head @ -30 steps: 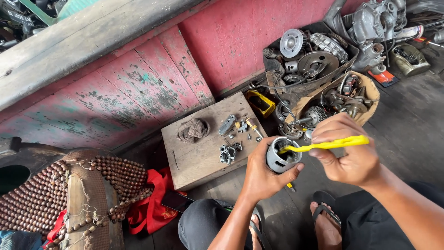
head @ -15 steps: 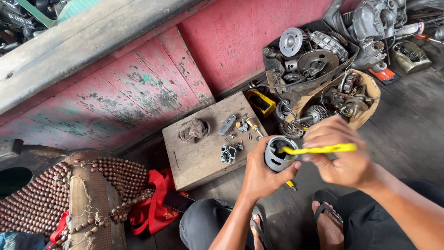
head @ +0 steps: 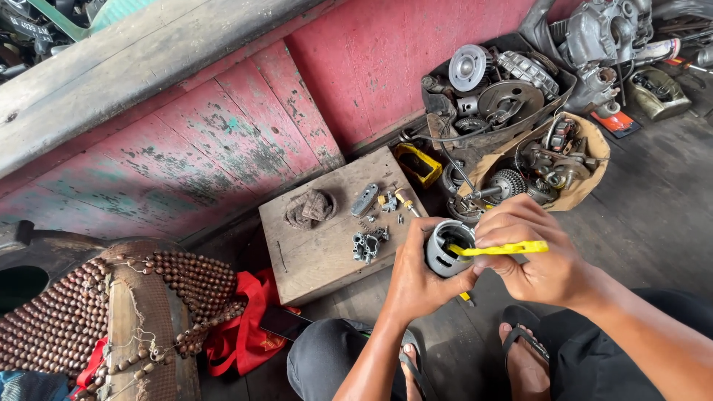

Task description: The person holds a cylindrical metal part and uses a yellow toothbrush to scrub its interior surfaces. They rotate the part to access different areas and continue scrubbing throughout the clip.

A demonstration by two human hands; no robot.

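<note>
gripping hollow grey metal cylinder (head: 444,249), left hand (head: 417,276); right hand (head: 536,254) yellow plastic brush (head: 499,249).

left hand (head: 417,276): forearm enters from bottom centre, angled up-right; wrist straight; palm down, grip curled closed, thumb out toward right hand. right hand (head: 536,256): forearm enters from lower right corner, angled up-left; wrist slightly bent; fingers (head: 512,219) folded over, pinch grip closed. hands close together, knuckles up, over knees and sandalled feet.

Dark phone screen (head: 281,321) by red bag (head: 249,315) — brown paper sack (head: 587,160), open, upper right
</note>
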